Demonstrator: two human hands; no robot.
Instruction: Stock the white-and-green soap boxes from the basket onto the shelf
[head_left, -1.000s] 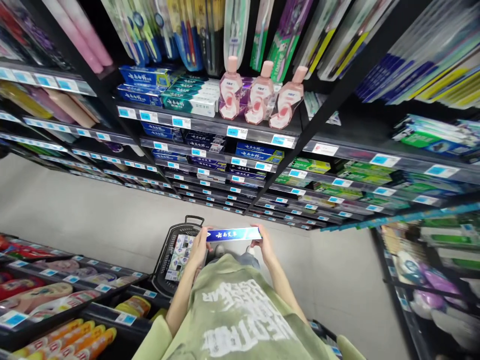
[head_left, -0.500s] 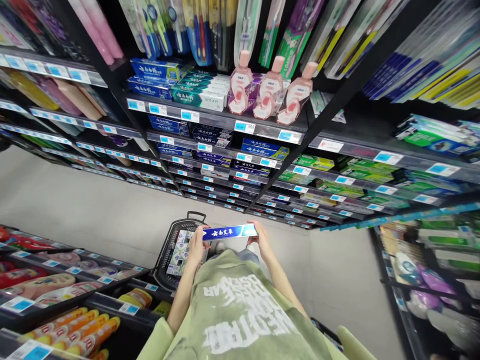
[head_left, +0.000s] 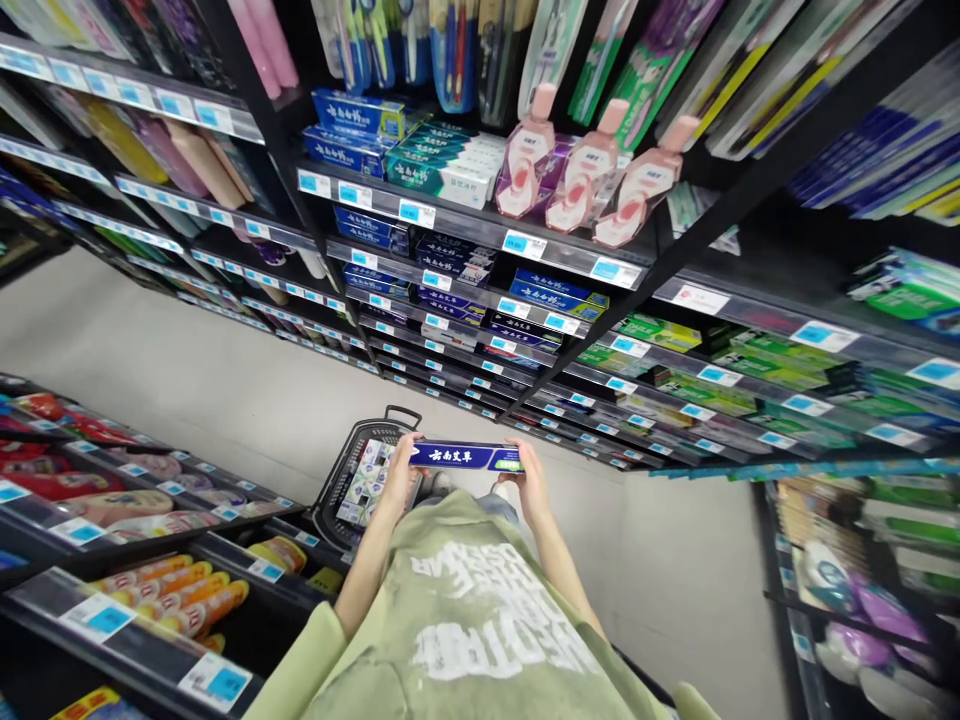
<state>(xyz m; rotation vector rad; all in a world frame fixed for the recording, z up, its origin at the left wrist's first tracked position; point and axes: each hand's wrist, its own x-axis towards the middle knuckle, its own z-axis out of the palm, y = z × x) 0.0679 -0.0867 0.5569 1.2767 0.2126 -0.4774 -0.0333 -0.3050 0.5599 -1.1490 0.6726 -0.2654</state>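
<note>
A long dark-blue toothpaste box (head_left: 461, 457) with white lettering and a green patch at its right end is held level in front of my body. My left hand (head_left: 400, 477) grips its left end, fingers closed round it. At the other end my right hand (head_left: 531, 480) is closed on the box too. Below and left of it, on the floor, stands a black shopping basket (head_left: 330, 508) with patterned packs (head_left: 367, 480) inside.
Ahead rises a shelf unit (head_left: 465, 222) with toothpaste boxes (head_left: 442, 165), pink bottles (head_left: 583, 180) and hanging toothbrushes (head_left: 455, 50). Close at my left is another shelf (head_left: 157, 560) with orange bottles (head_left: 202, 605). Grey floor (head_left: 675, 560) lies to the right, before a further rack (head_left: 862, 600).
The toothpaste box has turned in my hands: its bright, glaring face now shows as dark blue with a green patch. My view has shifted left, so the shelves appear further right.
</note>
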